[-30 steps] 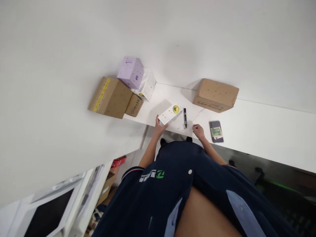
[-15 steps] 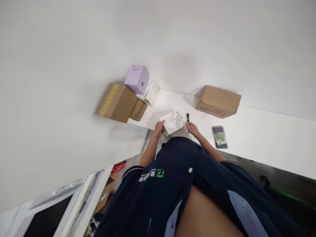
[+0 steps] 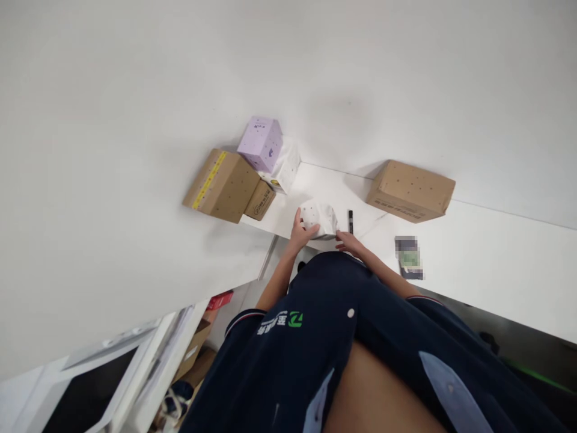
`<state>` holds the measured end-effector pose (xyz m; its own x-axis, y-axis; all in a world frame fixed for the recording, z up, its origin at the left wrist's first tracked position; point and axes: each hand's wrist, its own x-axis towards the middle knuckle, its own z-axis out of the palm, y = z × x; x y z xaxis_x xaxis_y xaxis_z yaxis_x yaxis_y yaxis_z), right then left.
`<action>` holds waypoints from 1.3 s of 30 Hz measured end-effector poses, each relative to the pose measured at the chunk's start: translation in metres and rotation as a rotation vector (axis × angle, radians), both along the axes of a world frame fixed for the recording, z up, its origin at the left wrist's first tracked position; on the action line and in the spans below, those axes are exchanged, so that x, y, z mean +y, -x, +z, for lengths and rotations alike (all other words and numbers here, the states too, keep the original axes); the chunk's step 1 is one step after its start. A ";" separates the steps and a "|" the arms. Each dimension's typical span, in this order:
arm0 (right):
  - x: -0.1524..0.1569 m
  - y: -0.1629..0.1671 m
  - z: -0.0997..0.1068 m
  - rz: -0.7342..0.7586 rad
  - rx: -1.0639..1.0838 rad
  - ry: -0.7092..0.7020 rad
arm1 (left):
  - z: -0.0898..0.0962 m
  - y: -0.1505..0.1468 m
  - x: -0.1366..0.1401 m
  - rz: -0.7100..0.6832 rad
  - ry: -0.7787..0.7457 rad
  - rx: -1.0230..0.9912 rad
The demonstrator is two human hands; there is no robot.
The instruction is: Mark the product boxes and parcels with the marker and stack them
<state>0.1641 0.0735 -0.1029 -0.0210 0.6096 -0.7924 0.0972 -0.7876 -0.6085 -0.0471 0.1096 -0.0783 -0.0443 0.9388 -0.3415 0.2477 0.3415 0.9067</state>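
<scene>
A small white package (image 3: 318,218), speckled with dark dots and creased like a soft wrapper on its right side, sits in front of my body. Its left side is gripped by my left hand (image 3: 303,234), with the thumb over the top and the fingers at the far left side. My right hand (image 3: 350,243) is at the package's lower right edge, fingers extended and apart, the fingertips at the wrapper. Just beyond that hand, a black marker (image 3: 350,221) lies on the white table (image 3: 496,246). What the package contains is hidden.
At the left are a large brown carton (image 3: 228,186) with yellow tape, a smaller brown box (image 3: 260,199) and a purple box (image 3: 261,144) above a white box (image 3: 287,168). Another brown carton (image 3: 412,189) stands at right. A blurred-out flat item (image 3: 409,257) lies near the table's front edge.
The white package has turned and looks more compact. My left thumb has come over its top, and my right hand's fingers have spread. The view has shifted slightly.
</scene>
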 end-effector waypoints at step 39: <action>0.002 0.031 0.052 0.303 -0.688 -0.555 | -0.005 -0.045 -0.036 0.055 0.168 -0.404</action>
<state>0.1328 0.0752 -0.0513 0.1249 0.9498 -0.2868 0.7299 -0.2838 -0.6219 -0.0025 0.0732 -0.0832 0.0762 0.8686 -0.4896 -0.1381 0.4955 0.8576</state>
